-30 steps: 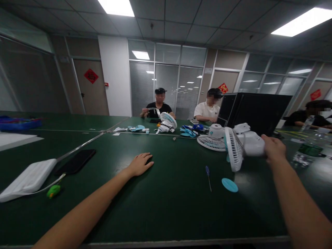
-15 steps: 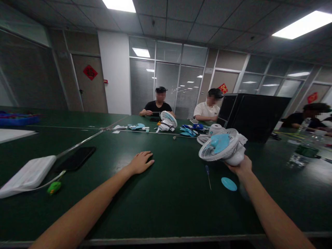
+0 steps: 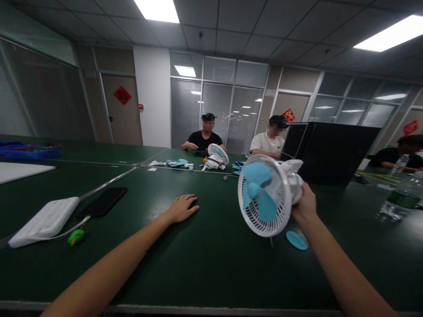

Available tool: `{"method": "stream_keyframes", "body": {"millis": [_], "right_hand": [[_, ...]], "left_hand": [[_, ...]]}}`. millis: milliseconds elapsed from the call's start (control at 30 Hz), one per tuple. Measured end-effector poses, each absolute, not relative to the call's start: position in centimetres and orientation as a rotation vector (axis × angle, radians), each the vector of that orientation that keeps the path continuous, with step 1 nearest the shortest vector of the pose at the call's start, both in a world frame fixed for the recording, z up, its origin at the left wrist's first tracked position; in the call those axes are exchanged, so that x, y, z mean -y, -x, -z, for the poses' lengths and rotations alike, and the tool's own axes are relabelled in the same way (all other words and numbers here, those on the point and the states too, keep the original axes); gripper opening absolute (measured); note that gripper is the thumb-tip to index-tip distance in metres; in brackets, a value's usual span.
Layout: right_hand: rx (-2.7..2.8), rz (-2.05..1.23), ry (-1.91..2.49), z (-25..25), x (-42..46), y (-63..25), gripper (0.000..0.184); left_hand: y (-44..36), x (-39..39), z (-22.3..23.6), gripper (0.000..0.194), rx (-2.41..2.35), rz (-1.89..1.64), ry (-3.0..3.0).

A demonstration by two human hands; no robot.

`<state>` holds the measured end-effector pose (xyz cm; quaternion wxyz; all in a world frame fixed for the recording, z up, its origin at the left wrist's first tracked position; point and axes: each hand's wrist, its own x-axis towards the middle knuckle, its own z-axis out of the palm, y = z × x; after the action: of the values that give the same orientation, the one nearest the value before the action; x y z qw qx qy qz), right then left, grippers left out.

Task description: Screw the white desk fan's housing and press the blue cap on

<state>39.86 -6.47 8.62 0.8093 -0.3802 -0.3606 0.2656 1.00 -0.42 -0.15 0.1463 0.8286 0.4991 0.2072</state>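
Note:
My right hand (image 3: 304, 206) grips a small white electric fan (image 3: 264, 196) by the housing behind its round cage. The fan is held up above the table, its blue blades facing left and toward me; no front grille covers them. Below it, a blue oval disc (image 3: 296, 241) lies on the green tabletop near my right wrist. Only a thin tip of the screwdriver shows under the cage; the rest is hidden by the fan. My left hand (image 3: 183, 208) rests palm down on the table, fingers extended, holding nothing.
A white power bank-like box (image 3: 46, 220), a black phone (image 3: 104, 201) and a green trinket (image 3: 76, 237) lie at left. Across the table are another fan (image 3: 216, 156), blue parts (image 3: 178, 162) and two seated people. A black computer case (image 3: 333, 152) and a water bottle (image 3: 401, 198) stand right.
My right hand has raised and turned the fan so its open front faces me more, covering most of the screwdriver. My left hand stays flat in place. The view has shifted slightly.

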Motion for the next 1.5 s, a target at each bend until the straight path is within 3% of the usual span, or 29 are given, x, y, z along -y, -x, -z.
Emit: {"method": "stream_keyframes", "body": {"millis": [167,300,467,600,733,967,1133,1500], "right_hand": [[1.471,-0.450,0.962,-12.0,7.6,-32.0,0.028],[2.089,-0.125,1.043,-13.1,8.4,-25.9,0.024],[2.250,-0.084,1.048,-12.4,7.3,-22.3,0.029],[1.997,-0.152,1.028,-12.0,4.8,-26.7,0.041],[1.677,0.111,1.750,-9.3,2.8,-37.5,0.052],[1.471,-0.092,2.280,-2.0,4.2,-51.1,0.072],[1.665,-0.225,2.230,0.2,5.2,-51.6,0.070],[1.897,-0.623,1.756,-0.7,14.2,-46.8,0.071]], "left_hand": [[-0.9,-0.1,-0.1,0.060,-1.331,-0.772,-2.193],[-0.8,-0.5,-0.7,0.070,-1.265,-0.956,-1.987],[-0.7,-0.5,-1.5,0.076,-1.200,-1.085,-1.799],[-1.6,0.8,-2.2,0.067,-1.116,-1.123,-1.772],[-3.4,3.0,-2.9,0.061,-0.853,-1.169,-1.814],[-4.8,4.5,-3.0,0.054,-0.715,-1.117,-1.856],[-4.4,4.3,-2.8,0.054,-0.732,-1.096,-1.832],[-4.7,4.3,-2.7,0.056,-0.717,-1.104,-1.861]]}}
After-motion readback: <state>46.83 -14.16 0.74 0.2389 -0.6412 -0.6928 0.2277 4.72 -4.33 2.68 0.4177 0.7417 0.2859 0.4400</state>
